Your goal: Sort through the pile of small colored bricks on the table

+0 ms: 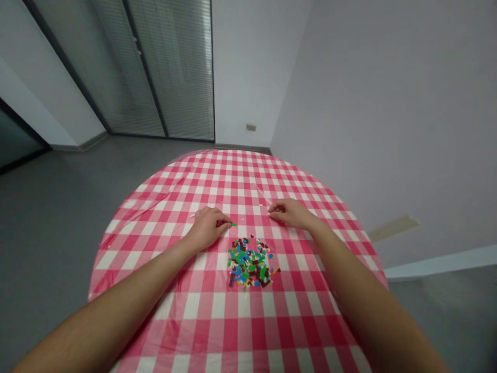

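A loose heap of tiny plastic bricks (250, 262) in green, blue, dark brown, white and tan lies on a red-and-white checked tablecloth (217, 321). Just above the heap, my left hand (207, 227) pinches a small green brick (233, 224) whose end sticks out past the fingertips. My right hand (289, 213) rests on the cloth to the upper right of the heap, its fingers curled inward. A tiny pale piece (271, 212) lies at those fingertips, and I cannot tell whether it is held.
The round table's edge curves around the cloth, with grey floor (50, 217) beyond it. Ahead stands a glass partition with blinds (171, 67). A pale wall (368, 103) runs along the right side. No other person appears.
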`<control>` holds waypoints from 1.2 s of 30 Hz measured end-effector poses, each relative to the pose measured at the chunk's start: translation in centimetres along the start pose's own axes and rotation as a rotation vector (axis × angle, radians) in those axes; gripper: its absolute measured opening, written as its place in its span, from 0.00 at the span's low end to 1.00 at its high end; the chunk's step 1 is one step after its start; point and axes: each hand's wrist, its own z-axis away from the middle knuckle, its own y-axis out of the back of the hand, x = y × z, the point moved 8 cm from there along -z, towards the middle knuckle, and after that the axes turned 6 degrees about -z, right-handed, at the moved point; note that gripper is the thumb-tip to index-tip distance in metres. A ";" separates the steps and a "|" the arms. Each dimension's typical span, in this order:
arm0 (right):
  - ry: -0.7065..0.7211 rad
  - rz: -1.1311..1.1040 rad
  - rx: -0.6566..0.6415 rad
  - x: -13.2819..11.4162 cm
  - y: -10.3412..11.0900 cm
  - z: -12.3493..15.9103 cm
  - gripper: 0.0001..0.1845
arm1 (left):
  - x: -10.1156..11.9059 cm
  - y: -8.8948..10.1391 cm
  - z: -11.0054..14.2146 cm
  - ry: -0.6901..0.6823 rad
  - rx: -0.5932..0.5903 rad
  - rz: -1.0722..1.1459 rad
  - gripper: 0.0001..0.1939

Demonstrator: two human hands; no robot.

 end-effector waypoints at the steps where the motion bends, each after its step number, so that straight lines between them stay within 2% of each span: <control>1: 0.013 0.000 0.003 -0.2 -0.3 -0.8 0.05 | 0.0 0.0 0.0 0.000 -0.001 0.000 0.06; 6: 0.043 0.018 0.054 -0.7 -1.0 -2.6 0.06 | 0.1 0.2 0.0 -0.009 0.000 0.013 0.05; 17: 0.052 0.070 0.240 -0.2 -0.6 -2.3 0.06 | 0.1 0.2 0.1 0.012 -0.005 0.013 0.06; 19: 0.059 0.070 0.271 0.1 -0.5 -2.4 0.10 | 0.2 0.2 0.1 0.009 0.000 0.008 0.05; 22: 0.081 0.092 0.264 0.2 -0.7 -2.7 0.16 | 0.2 0.2 0.1 0.007 0.002 -0.003 0.05; 30: 0.084 0.144 0.213 -0.3 -0.8 -2.9 0.11 | 0.0 0.0 0.1 0.007 0.008 0.010 0.05; 36: 0.074 0.094 0.239 -0.1 -0.6 -2.7 0.17 | 0.0 0.1 0.1 0.010 0.008 0.003 0.06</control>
